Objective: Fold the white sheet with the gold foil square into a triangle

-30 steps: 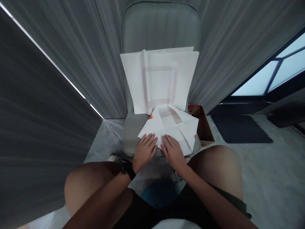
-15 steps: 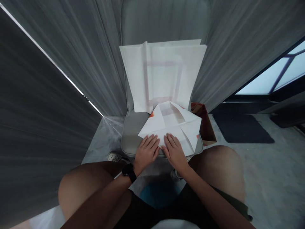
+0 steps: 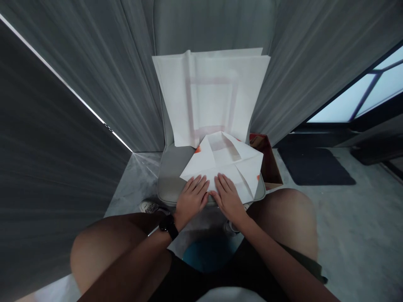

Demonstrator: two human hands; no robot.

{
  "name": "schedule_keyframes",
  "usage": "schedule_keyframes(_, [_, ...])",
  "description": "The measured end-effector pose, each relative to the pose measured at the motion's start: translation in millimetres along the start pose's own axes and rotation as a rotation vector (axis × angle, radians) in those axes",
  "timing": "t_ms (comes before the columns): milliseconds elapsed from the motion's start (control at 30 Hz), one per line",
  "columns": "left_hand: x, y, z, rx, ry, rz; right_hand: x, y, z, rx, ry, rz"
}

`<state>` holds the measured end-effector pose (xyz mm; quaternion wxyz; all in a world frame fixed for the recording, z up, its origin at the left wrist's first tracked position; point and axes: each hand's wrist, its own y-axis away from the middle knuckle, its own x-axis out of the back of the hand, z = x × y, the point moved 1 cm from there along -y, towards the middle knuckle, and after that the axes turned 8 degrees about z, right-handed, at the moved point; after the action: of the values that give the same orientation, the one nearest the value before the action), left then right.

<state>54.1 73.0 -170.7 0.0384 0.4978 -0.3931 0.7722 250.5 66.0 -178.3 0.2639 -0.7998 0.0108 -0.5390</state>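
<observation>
A folded sheet of white paper [image 3: 226, 156] with orange patches near its edges lies on the seat of a grey chair [image 3: 171, 167]. My left hand [image 3: 192, 196] rests palm down on the paper's near edge, fingers stretched out. Beside it my right hand [image 3: 227, 195] lies flat on the same edge, its thumb close to the left one. Both hands press on the paper without gripping it. Behind the folded piece, several large white sheets [image 3: 214, 100] lean against the chair's backrest, a faint rectangular print showing through.
Right of the chair stands a red-brown cardboard box [image 3: 270, 165] on the floor. Farther right lies a dark mat [image 3: 315, 167]. Grey curtains [image 3: 135, 75] hang on both sides. Below my hands is a blue round thing [image 3: 209, 253] between my legs.
The whole view has shifted slightly, so everything sits a little farther left and up. Both hands keep the same flat position on the folded paper.
</observation>
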Motion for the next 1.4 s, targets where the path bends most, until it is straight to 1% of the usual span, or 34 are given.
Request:
schedule_keyframes(167, [-2.4, -0.4, 1.4, 0.021, 0.001, -0.017, -0.4, -1.3, 0.6, 0.004, -0.009, -0.01])
schedule_keyframes(367, [0.5, -2.0, 2.4, 0.012, -0.04, -0.044, -2.4, -3.3, -0.5, 0.02, 0.01, 0.008])
schedule_keyframes(500, [1.1, -2.2, 2.2, 0.012, -0.027, -0.035, 2.8, -6.9, -2.6, 0.015, 0.02, -0.006])
schedule_keyframes(600, [0.7, -1.7, 1.4, 0.023, -0.006, -0.032, 10.7, -9.5, -12.2, -0.021, 0.061, 0.002])
schedule_keyframes(700, [0.4, -0.9, -0.2, 0.016, -0.002, -0.046, 15.8, -7.5, -30.5, -0.013, 0.09, 0.006])
schedule_keyframes(800, [0.5, -0.6, -1.3, -0.003, -0.018, -0.062, 12.6, 0.3, -46.9, 0.039, 0.072, -0.018])
schedule_keyframes(867, [0.9, -0.9, -1.2, -0.013, -0.038, -0.058, 7.9, 6.5, -51.4, 0.048, 0.071, -0.014])
schedule_keyframes(1000, [2.2, -2.0, -0.6, -0.017, -0.061, -0.052, 1.4, 13.6, -49.1, 0.056, 0.067, 0.005])
schedule_keyframes(1233, [1.6, -2.3, -2.1, -0.034, -0.073, -0.087, -0.4, 14.5, -46.0, 0.047, 0.057, -0.013])
schedule_keyframes(1333, [1.7, 1.5, 0.9, -0.013, -0.081, -0.085, -2.3, 16.1, -44.4, 0.057, 0.067, -0.003])
schedule_keyframes(1400, [3.4, 6.4, 4.6, 0.024, -0.099, -0.062, -3.6, 17.2, -42.9, 0.069, 0.072, -0.005])
